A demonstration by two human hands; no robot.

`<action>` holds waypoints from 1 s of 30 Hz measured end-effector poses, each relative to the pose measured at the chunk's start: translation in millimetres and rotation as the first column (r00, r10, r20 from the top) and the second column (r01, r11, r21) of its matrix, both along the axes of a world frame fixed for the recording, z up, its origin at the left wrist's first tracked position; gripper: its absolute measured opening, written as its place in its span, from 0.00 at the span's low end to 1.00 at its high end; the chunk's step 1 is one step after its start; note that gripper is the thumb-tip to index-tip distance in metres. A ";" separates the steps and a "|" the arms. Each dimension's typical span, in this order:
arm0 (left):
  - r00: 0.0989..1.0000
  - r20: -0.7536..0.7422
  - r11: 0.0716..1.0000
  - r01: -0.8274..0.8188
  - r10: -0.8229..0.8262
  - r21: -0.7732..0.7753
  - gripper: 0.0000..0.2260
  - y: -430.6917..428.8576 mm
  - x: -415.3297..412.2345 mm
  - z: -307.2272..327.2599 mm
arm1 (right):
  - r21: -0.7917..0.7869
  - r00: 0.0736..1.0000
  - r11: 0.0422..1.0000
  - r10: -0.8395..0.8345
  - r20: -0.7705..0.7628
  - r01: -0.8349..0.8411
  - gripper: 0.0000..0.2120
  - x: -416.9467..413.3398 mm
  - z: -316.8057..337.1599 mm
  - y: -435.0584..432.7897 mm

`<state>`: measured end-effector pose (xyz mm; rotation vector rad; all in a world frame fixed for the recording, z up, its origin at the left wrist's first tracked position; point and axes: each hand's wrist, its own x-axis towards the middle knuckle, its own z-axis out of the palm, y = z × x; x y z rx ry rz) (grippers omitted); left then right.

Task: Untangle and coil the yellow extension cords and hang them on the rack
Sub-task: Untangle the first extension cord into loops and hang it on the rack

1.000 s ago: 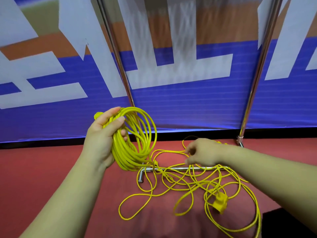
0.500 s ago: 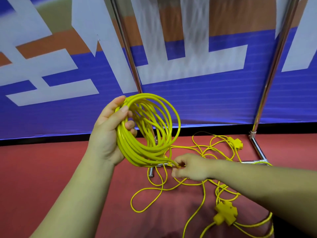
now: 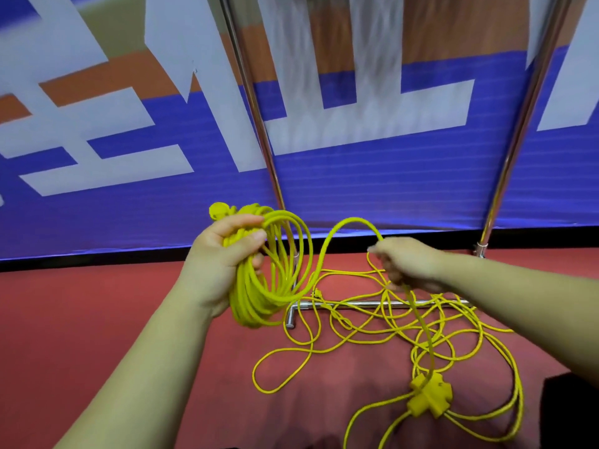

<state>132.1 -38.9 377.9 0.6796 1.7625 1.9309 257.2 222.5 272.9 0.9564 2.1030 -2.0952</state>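
Note:
My left hand (image 3: 223, 264) grips a coil of yellow extension cord (image 3: 259, 296), several loops thick, with a yellow plug (image 3: 217, 211) sticking up behind the fingers. From the coil one strand arcs up and across to my right hand (image 3: 410, 265), which grips it and holds it raised. Below that hand the strand runs down to a yellow multi-outlet block (image 3: 429, 398) on the red floor. A loose tangle of yellow cord (image 3: 382, 322) lies over the chrome base bar of the rack (image 3: 359, 304).
Two chrome rack uprights (image 3: 259, 124) (image 3: 518, 131) rise in front of a blue, white and orange banner (image 3: 129, 157). The red floor (image 3: 81, 319) spreads to the left. A dark object (image 3: 570, 413) sits at the lower right edge.
My right hand has risen from the floor tangle, lifting a strand into a fresh arc beside the coil. The coil in my left hand sits a little lower and further left.

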 end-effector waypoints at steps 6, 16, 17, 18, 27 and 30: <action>0.993 -0.119 0.982 -0.014 -0.008 -0.187 0.07 13.9 13.5 -12.9 | -0.301 0.922 0.947 -0.211 -0.324 0.111 0.09 3.8 60.1 -2.7; 0.989 0.110 0.990 -0.088 0.100 -0.113 0.08 31.0 18.1 -24.9 | -0.401 0.926 0.871 0.139 -0.350 -0.282 0.12 37.9 91.9 19.7; 0.987 0.111 0.987 -0.105 0.118 -0.121 0.08 32.7 16.8 -26.0 | -0.464 0.918 0.837 0.110 -0.380 -0.292 0.12 38.8 94.4 23.9; 0.984 0.108 0.983 -0.124 0.138 -0.132 0.09 34.1 15.1 -27.8 | -0.501 0.911 0.812 0.087 -0.403 -0.299 0.12 39.4 95.7 28.0; 0.975 0.060 0.957 -0.196 0.213 -0.212 0.09 38.5 7.4 -46.0 | 0.071 0.934 0.941 0.337 -0.119 -0.330 0.15 49.4 86.1 29.2; 0.989 0.044 0.970 -0.129 0.141 -0.207 0.08 40.4 12.6 -44.0 | 0.521 0.880 0.712 0.422 0.219 -0.471 0.17 51.3 87.8 22.4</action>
